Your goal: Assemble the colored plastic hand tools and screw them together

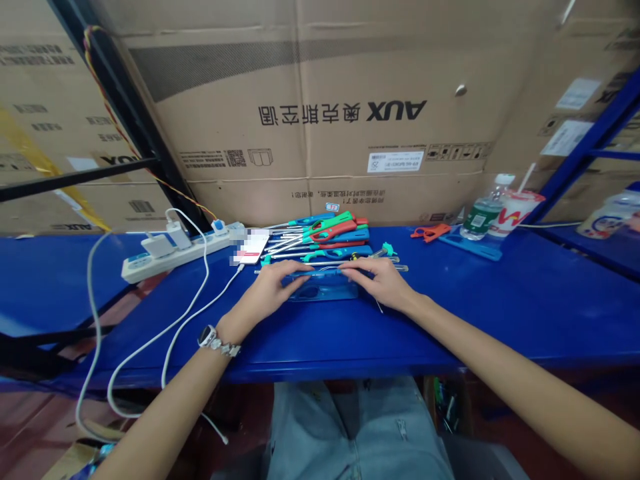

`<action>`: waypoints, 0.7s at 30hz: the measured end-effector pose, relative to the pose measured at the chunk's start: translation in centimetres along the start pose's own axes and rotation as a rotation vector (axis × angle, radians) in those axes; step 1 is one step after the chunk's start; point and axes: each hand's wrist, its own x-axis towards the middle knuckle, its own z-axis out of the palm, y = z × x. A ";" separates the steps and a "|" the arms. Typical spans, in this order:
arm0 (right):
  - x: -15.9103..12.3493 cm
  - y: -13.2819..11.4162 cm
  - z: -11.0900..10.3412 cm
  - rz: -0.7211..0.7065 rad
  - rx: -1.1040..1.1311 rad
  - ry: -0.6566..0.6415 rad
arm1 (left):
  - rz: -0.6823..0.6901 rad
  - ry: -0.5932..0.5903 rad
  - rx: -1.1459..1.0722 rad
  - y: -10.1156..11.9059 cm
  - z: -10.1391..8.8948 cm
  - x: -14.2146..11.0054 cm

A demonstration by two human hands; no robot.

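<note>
Both my hands rest on a translucent blue plastic lighter body (323,287) lying flat on the blue table (500,307). My left hand (273,288), with a watch on its wrist, presses its fingers closed along the piece's left end. My right hand (380,279) pinches the right end with fingers together. Just behind lies a pile of long-nosed utility lighters (325,240) in blue, green and red, with metal tubes pointing left.
A white power strip (175,250) with chargers and white cables sits at the left. A phone (250,247) lies beside the pile. Orange pieces (430,232), a green bottle (483,213), a red-white cup (515,210) stand back right. Cardboard boxes (320,100) wall the rear.
</note>
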 end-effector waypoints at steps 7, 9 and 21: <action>0.6 0.2 0.5 0.088 -0.021 0.017 | -0.154 0.033 -0.084 -0.6 0.2 0.9; 0.2 -0.1 0.3 -0.002 -0.187 0.088 | -0.191 0.071 -0.091 -1.0 0.1 0.4; -0.6 -0.9 -0.2 -0.371 -0.564 -0.334 | -0.324 0.320 -0.242 -2.0 -1.0 -0.3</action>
